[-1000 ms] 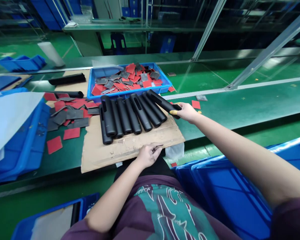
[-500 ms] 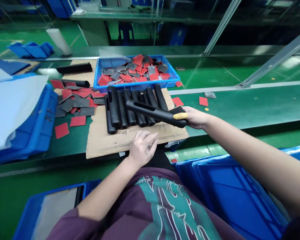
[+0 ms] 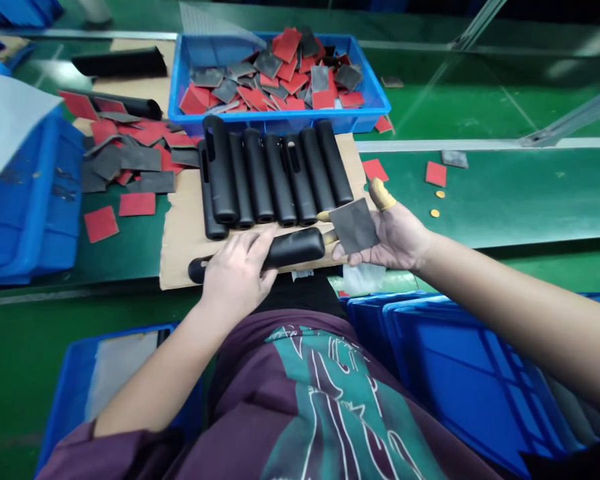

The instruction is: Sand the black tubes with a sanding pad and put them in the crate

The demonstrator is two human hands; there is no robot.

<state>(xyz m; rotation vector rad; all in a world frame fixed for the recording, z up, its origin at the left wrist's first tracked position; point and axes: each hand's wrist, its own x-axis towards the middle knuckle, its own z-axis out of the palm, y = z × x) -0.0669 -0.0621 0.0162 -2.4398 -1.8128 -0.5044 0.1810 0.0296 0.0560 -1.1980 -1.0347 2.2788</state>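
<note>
My left hand (image 3: 237, 267) is wrapped over a black tube (image 3: 297, 247) with a rounded end, lying crosswise at the cardboard's front edge. My right hand (image 3: 397, 230) is palm up, holding a square grey pad (image 3: 355, 227) on its fingers, beside the tube's right end. Its thumb stands apart; the thumb and some fingertips wear yellow finger cots. Just beyond my hands, several black tubes (image 3: 275, 180) lie side by side on a cardboard sheet (image 3: 180, 247). Some have a long slot in the side.
A blue tray (image 3: 375, 100) full of red and grey square pads stands behind the tubes. More loose pads (image 3: 140, 158) are heaped at left, near a blue bin (image 3: 55, 220). A red pad (image 3: 435, 174) and small yellow bits lie at right. Blue crates (image 3: 445, 360) stand below the bench.
The tube from my right hand now lies at the cardboard's front under my left hand, which moved left onto it. My right hand has turned palm up with the grey pad. The view has moved closer.
</note>
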